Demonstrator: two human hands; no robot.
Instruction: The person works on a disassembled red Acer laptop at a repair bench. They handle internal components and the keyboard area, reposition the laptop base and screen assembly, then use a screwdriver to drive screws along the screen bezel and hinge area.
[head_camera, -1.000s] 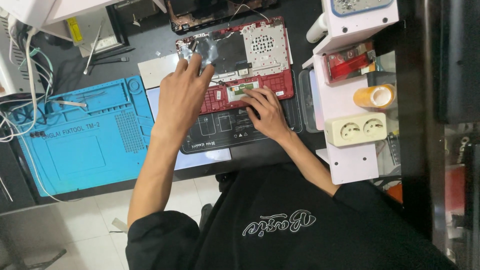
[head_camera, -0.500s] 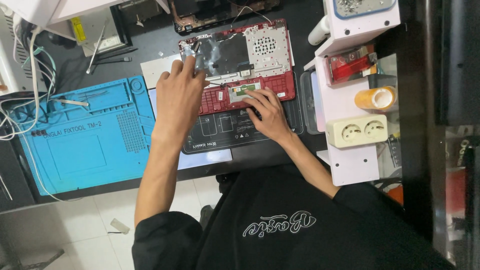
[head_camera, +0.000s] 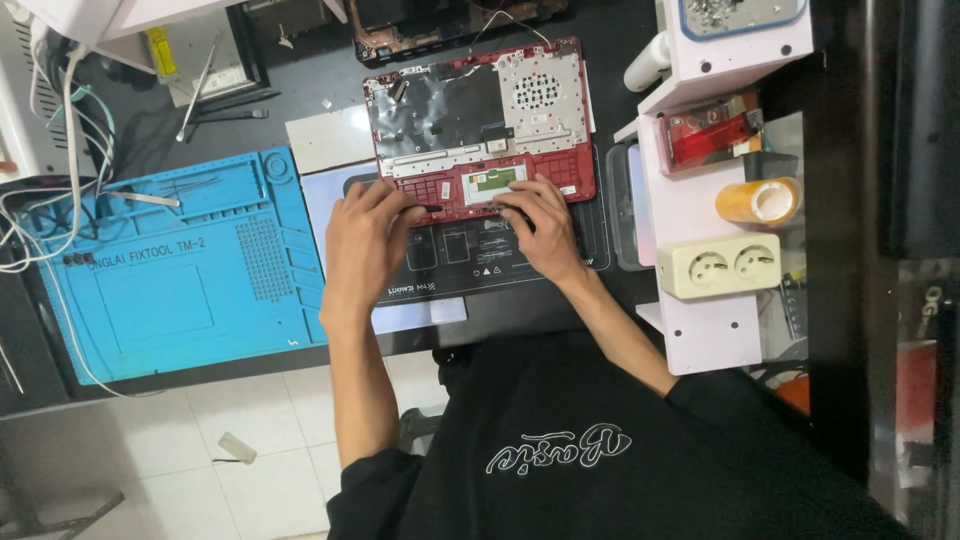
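A red laptop palmrest shell (head_camera: 480, 130), turned inside-up with its metal plate exposed, lies on a black work mat (head_camera: 450, 265) at the centre of the dark bench. The left hand (head_camera: 365, 240) rests on the shell's near edge at about 7 o'clock from its centre, fingers curled and close together on the red frame; whether they pinch anything cannot be told. The right hand (head_camera: 540, 225) sits at about 5 o'clock, fingers bent and pressed down beside the small green board (head_camera: 492, 180). A blue silicone repair mat (head_camera: 170, 270) lies at 9 o'clock. At 3 o'clock: a white double socket (head_camera: 718, 265) and a roll of amber tape (head_camera: 760, 200).
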